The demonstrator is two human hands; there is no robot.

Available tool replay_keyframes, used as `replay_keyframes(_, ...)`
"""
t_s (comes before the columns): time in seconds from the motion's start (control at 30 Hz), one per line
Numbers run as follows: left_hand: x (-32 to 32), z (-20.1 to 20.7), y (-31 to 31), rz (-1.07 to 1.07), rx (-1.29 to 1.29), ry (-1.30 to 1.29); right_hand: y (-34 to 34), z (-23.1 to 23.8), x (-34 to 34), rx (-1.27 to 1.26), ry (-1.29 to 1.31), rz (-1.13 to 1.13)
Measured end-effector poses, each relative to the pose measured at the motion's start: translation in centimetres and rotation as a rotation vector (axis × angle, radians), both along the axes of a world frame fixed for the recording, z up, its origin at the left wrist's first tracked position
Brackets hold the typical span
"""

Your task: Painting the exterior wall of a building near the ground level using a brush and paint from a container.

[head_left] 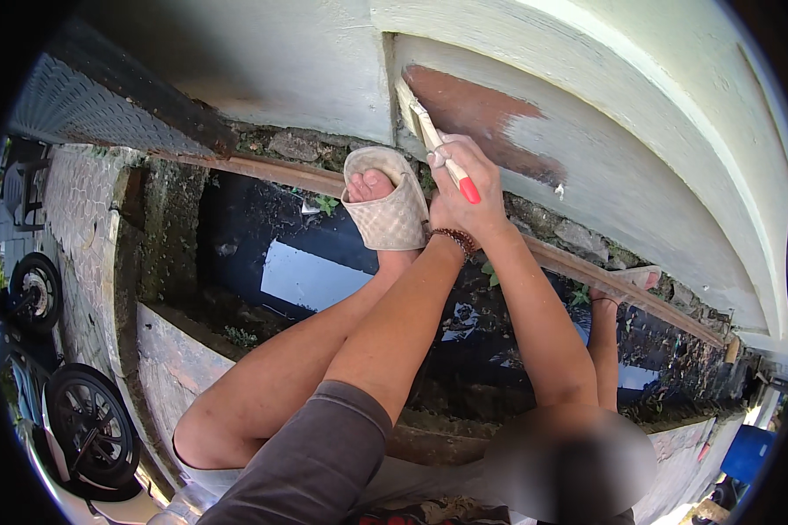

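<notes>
A paintbrush with a pale handle and red end is gripped in my right hand, its fingers closed round the handle. The bristle end meets the left edge of a recessed wall panel. That panel is pale, with a reddish-brown patch beside the brush. My left hand, with a beaded bracelet at the wrist, is tucked against and below the right one. Its fingers are hidden behind the right hand.
Below runs a ditch of dark water. My left foot, in a light sandal, is by a narrow brown beam along the wall; my right foot is farther right. Motorbike wheels stand at left, a blue container at right.
</notes>
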State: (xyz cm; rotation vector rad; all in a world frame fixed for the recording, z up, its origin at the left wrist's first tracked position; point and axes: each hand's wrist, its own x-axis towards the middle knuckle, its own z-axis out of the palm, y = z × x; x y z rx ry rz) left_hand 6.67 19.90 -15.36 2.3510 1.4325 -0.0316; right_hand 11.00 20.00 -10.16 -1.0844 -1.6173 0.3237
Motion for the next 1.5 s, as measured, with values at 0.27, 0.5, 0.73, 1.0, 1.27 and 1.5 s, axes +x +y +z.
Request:
replay_keyframes(0.27,0.7,0.7,-0.3,-0.039,-0.065,0.027,-0.5,-0.9,1.7,-0.124,-0.039,0.011)
replay_keyframes(0.5,-1.5,1.0,-1.3,-0.033,0.023,0.028,-6.9,5.3,2.5,-0.004,0.116,-0.047)
replay_keyframes(0.73,-3.9,0.7,-5.9,0.121,0.602,-0.257,-11.1,4.9,4.9,-0.011,0.016,-0.185)
replay_keyframes(1.0,-12.2,0.4,-2.2,0.244,0.683,-0.375,-4.7,1.8,0.3,0.268,-0.127,-0.063)
replay_keyframes(1.27,-11.7,-1.3,-1.4,0.236,0.72,-0.113,0.2,-3.5,-0.9,0.044,-0.17,0.03)
replay_keyframes(1.5,-11.8,-1.9,-1.5,0.301,0.629,-0.222,-1.5,-2.9,0.1,-0.276,-0.251,0.126)
